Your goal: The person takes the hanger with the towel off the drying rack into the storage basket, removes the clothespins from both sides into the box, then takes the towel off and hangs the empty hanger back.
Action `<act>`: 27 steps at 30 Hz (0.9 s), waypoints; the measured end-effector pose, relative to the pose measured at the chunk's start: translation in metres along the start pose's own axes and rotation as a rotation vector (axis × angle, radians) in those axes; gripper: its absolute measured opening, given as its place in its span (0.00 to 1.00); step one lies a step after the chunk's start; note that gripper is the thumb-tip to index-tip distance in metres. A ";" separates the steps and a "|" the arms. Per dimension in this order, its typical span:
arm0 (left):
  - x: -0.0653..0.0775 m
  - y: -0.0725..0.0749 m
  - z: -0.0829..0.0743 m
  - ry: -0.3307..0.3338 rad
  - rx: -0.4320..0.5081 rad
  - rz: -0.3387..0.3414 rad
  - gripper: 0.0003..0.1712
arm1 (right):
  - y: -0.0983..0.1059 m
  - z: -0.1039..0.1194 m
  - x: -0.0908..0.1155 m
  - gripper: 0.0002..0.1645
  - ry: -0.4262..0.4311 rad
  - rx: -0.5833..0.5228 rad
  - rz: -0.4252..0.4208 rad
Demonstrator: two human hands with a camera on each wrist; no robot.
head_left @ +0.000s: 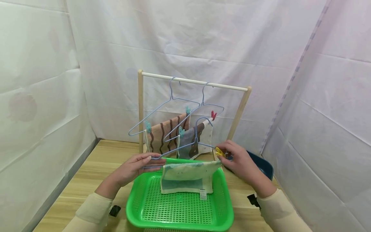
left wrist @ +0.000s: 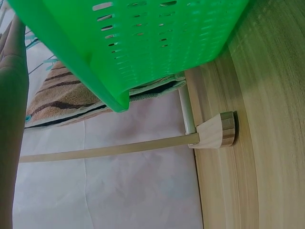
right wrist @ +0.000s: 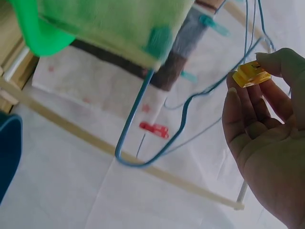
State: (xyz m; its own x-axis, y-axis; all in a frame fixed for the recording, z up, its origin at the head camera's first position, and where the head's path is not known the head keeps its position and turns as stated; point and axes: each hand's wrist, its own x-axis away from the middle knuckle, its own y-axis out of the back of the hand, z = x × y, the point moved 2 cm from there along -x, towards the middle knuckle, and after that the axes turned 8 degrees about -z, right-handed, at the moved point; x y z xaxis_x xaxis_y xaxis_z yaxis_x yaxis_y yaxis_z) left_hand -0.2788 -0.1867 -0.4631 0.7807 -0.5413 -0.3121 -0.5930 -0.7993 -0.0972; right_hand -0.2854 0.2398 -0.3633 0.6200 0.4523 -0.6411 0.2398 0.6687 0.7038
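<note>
Draping over a blue hanger (head_left: 196, 139), the cloth (head_left: 185, 175) hangs between 2 hands (head_left: 137, 166) (head_left: 237, 161).

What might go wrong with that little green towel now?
The towel lies over the hanger without the yellow clip on it, so it might slide into the green basket below. The clip, pinched by the right hand, might slip out. The hanger isn't on the white rail, so it could drop if the left hand loosens.
</note>
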 end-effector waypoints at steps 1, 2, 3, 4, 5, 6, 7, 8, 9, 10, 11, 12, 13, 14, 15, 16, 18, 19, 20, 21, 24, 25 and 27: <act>0.000 0.000 0.000 -0.001 0.000 0.001 0.27 | 0.003 -0.003 0.000 0.22 -0.004 0.001 -0.006; 0.000 0.000 0.000 -0.003 0.000 0.002 0.27 | 0.006 -0.005 0.001 0.22 -0.012 0.001 -0.010; 0.000 0.001 0.000 -0.004 -0.001 0.004 0.27 | 0.010 -0.008 0.001 0.22 -0.024 -0.001 -0.013; 0.000 0.001 0.000 -0.006 -0.001 0.005 0.27 | 0.014 -0.011 0.001 0.22 -0.032 -0.002 -0.022; 0.000 0.001 0.000 -0.007 -0.002 0.005 0.27 | 0.019 -0.014 0.000 0.22 -0.037 -0.012 -0.033; 0.000 0.002 0.000 -0.008 -0.003 0.005 0.28 | 0.023 -0.017 0.000 0.22 -0.056 -0.017 -0.043; 0.000 0.002 0.000 -0.008 -0.004 0.005 0.28 | 0.028 -0.021 -0.001 0.21 -0.071 -0.018 -0.058; 0.001 0.002 0.000 -0.008 -0.005 0.005 0.28 | 0.032 -0.025 -0.001 0.21 -0.081 -0.017 -0.077; 0.001 0.002 0.000 -0.008 -0.007 0.005 0.28 | 0.035 -0.029 -0.001 0.20 -0.091 -0.016 -0.096; 0.001 0.002 0.000 -0.008 -0.007 0.005 0.28 | 0.039 -0.033 -0.001 0.20 -0.101 -0.014 -0.115; 0.001 0.002 0.000 -0.007 -0.007 0.005 0.28 | 0.042 -0.037 -0.001 0.19 -0.112 -0.008 -0.130; 0.001 0.002 0.000 -0.008 -0.006 0.006 0.28 | 0.045 -0.041 0.000 0.19 -0.133 0.001 -0.140; 0.001 0.002 0.000 -0.010 -0.005 0.008 0.27 | 0.048 -0.045 0.000 0.19 -0.139 0.007 -0.152; 0.001 0.003 0.000 -0.012 -0.004 0.008 0.27 | 0.051 -0.048 0.000 0.20 -0.152 0.011 -0.156; 0.001 0.003 0.000 -0.015 -0.003 0.011 0.27 | 0.054 -0.051 0.000 0.19 -0.172 0.018 -0.153; 0.001 0.003 0.000 -0.017 -0.001 0.014 0.27 | 0.057 -0.054 0.000 0.19 -0.189 0.023 -0.151; 0.001 0.003 0.000 -0.022 0.002 0.018 0.27 | 0.061 -0.062 -0.001 0.19 -0.218 0.036 -0.138; 0.000 0.003 0.000 -0.023 0.003 0.018 0.27 | 0.063 -0.066 -0.002 0.18 -0.233 0.041 -0.131; 0.000 0.003 0.000 -0.024 0.004 0.018 0.27 | 0.064 -0.070 -0.002 0.18 -0.249 0.046 -0.122; 0.000 0.003 0.000 -0.024 0.006 0.018 0.27 | 0.065 -0.074 -0.002 0.18 -0.263 0.050 -0.114; 0.001 0.004 0.000 -0.018 0.009 0.013 0.27 | 0.064 -0.090 -0.002 0.18 -0.296 0.053 -0.092; 0.000 0.004 0.000 -0.017 0.010 0.013 0.27 | 0.063 -0.095 -0.002 0.18 -0.309 0.053 -0.082; 0.000 0.003 0.000 -0.016 0.013 0.015 0.27 | 0.059 -0.108 0.000 0.17 -0.324 0.056 -0.061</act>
State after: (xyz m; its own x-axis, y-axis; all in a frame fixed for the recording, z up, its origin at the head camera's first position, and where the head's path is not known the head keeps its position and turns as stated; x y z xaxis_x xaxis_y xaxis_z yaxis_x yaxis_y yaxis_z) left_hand -0.2805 -0.1895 -0.4638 0.7689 -0.5486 -0.3283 -0.6069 -0.7879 -0.1047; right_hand -0.3522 0.3433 -0.3552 0.8067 0.1950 -0.5579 0.3188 0.6512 0.6886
